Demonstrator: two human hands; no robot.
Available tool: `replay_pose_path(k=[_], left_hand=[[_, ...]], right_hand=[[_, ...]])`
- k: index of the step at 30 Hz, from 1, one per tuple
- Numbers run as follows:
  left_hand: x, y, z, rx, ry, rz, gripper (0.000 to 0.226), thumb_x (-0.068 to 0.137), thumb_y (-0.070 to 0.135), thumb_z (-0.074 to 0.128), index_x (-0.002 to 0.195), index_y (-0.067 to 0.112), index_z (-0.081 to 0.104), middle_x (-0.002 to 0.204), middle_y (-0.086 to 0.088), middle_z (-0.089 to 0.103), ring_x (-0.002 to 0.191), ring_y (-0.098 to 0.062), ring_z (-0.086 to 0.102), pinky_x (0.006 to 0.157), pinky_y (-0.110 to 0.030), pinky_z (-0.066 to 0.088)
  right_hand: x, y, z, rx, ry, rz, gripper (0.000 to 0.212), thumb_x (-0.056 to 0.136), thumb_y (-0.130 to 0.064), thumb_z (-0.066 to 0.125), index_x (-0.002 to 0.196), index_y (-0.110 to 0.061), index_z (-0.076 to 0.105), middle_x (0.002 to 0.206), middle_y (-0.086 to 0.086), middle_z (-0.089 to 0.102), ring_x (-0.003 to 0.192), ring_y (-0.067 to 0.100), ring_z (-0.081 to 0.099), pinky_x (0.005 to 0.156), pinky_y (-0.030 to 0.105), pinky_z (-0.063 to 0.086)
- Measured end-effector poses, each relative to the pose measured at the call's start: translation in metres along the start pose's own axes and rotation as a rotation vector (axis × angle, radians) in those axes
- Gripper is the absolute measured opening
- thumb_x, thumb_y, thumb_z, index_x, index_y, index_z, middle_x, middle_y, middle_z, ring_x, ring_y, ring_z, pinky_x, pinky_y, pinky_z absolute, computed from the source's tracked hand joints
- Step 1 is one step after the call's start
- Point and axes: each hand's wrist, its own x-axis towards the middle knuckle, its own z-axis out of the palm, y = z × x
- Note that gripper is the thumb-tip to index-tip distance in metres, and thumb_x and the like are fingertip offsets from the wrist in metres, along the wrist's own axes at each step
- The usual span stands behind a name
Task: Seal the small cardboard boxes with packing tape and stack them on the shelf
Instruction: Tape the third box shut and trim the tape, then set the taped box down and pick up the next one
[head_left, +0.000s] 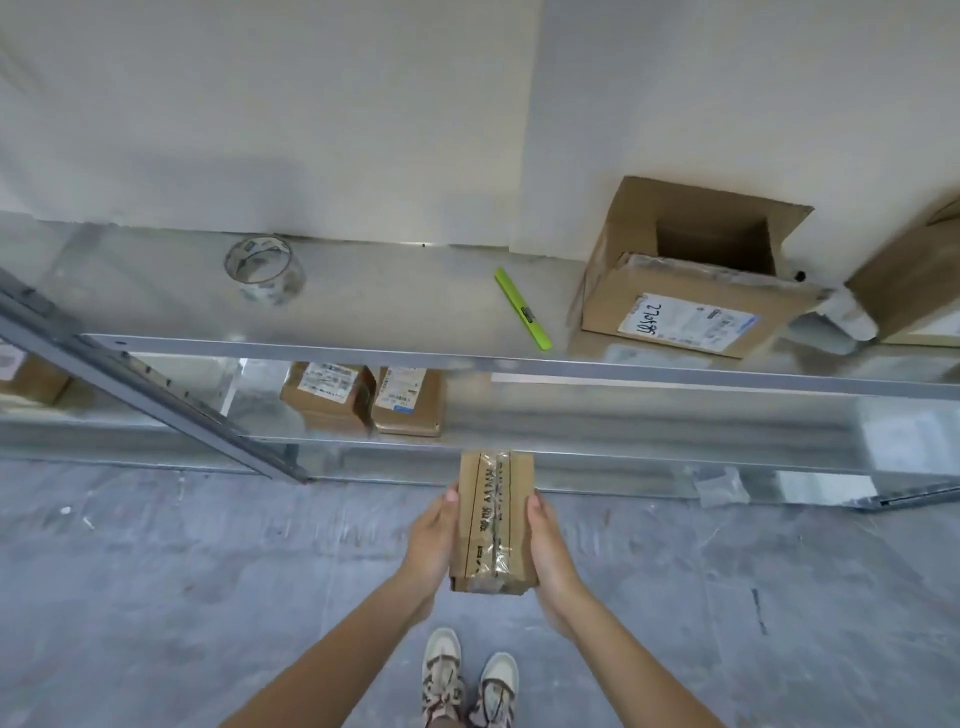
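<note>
Hovering above the grey floor (156, 597), just short of the metal shelf (467, 358), the small cardboard box (493, 519) sits between both hands, a strip of clear tape running along its top. The left hand (431, 540) presses its left side, the right hand (550, 551) its right, fingers fairly straight along the walls and thumbs up top. Two taped boxes (363, 397) stand side by side on the lower level, touching, labels up. Up top, one open carton (691, 275) sits against the wall; its inside is dark, so whether anything is in it I can't tell. A green utility knife (522, 307) lies just left of it, and one roll of packing tape (264, 270) stands well apart, further left. Two sneakers (470, 675) show below.
</note>
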Motion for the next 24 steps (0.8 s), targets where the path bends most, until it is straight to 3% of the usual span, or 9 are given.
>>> replay_pose_path(k=[4, 8, 11, 14, 17, 19, 21, 24], left_hand=[[0.060, -0.004, 0.007, 0.005, -0.011, -0.047, 0.044, 0.103, 0.041, 0.021, 0.117, 0.028, 0.061, 0.106, 0.005, 0.070, 0.098, -0.007, 0.065, 0.074, -0.019, 0.048], [0.138, -0.012, 0.011, -0.033, -0.020, -0.116, 0.050, 0.101, 0.049, 0.018, 0.119, 0.029, 0.060, 0.114, 0.000, 0.068, 0.106, -0.019, 0.061, 0.100, -0.044, 0.044], [0.194, -0.015, 0.015, -0.069, -0.040, -0.117, 0.053, 0.100, 0.053, 0.017, 0.108, 0.028, 0.063, 0.116, -0.006, 0.066, 0.107, -0.026, 0.061, 0.098, -0.045, 0.045], [0.244, -0.020, 0.016, -0.127, -0.070, -0.074, 0.053, 0.098, 0.056, 0.015, 0.097, 0.032, 0.063, 0.123, -0.007, 0.062, 0.114, -0.025, 0.057, 0.106, -0.046, 0.037], [0.288, -0.023, 0.016, -0.148, -0.086, 0.003, 0.051, 0.099, 0.054, 0.017, 0.106, 0.030, 0.061, 0.127, -0.009, 0.060, 0.118, -0.027, 0.055, 0.107, -0.051, 0.035], [0.315, -0.027, 0.012, -0.202, -0.064, 0.047, 0.039, 0.104, 0.037, 0.022, 0.118, 0.028, 0.057, 0.124, -0.007, 0.062, 0.113, -0.026, 0.058, 0.104, -0.050, 0.040], [0.335, -0.031, 0.008, -0.194, -0.022, 0.104, 0.038, 0.104, 0.019, 0.026, 0.136, 0.027, 0.046, 0.121, -0.004, 0.061, 0.109, -0.023, 0.059, 0.100, -0.043, 0.045], [0.342, -0.038, 0.006, -0.123, 0.001, 0.152, 0.043, 0.103, 0.013, 0.029, 0.142, 0.030, 0.037, 0.122, -0.001, 0.057, 0.105, -0.018, 0.055, 0.096, -0.036, 0.045]], right_hand=[[0.061, 0.001, -0.003, 0.042, 0.046, 0.005, 0.029, 0.103, -0.036, 0.030, 0.128, -0.028, 0.042, 0.118, 0.000, 0.061, 0.107, 0.016, 0.060, 0.098, 0.040, 0.046], [0.135, 0.002, -0.002, 0.014, 0.035, -0.002, 0.042, 0.101, -0.049, 0.025, 0.128, -0.030, 0.051, 0.118, -0.001, 0.066, 0.106, 0.015, 0.064, 0.094, 0.040, 0.050], [0.194, -0.001, 0.001, 0.021, 0.009, 0.054, 0.056, 0.097, -0.061, 0.021, 0.119, -0.028, 0.061, 0.108, 0.001, 0.071, 0.095, 0.021, 0.069, 0.067, 0.036, 0.056], [0.245, -0.005, 0.008, -0.041, 0.000, -0.026, 0.069, 0.087, -0.074, 0.022, 0.124, -0.029, 0.059, 0.110, 0.001, 0.070, 0.096, 0.023, 0.069, 0.062, 0.035, 0.056], [0.291, -0.010, 0.011, -0.017, -0.004, -0.132, 0.065, 0.092, -0.065, 0.022, 0.125, -0.021, 0.058, 0.112, 0.003, 0.068, 0.102, 0.021, 0.065, 0.076, 0.034, 0.055], [0.318, -0.011, 0.014, 0.040, 0.007, -0.134, 0.055, 0.101, -0.051, 0.023, 0.123, -0.016, 0.060, 0.114, 0.007, 0.067, 0.100, 0.019, 0.065, 0.092, 0.037, 0.051], [0.340, -0.006, 0.018, 0.026, -0.004, -0.127, 0.048, 0.103, -0.044, 0.024, 0.125, -0.017, 0.057, 0.117, 0.007, 0.066, 0.099, 0.019, 0.064, 0.094, 0.037, 0.050], [0.352, 0.007, 0.024, -0.008, 0.010, -0.153, 0.043, 0.104, -0.036, 0.022, 0.144, -0.027, 0.036, 0.138, 0.004, 0.052, 0.121, 0.022, 0.054, 0.104, 0.043, 0.044]])
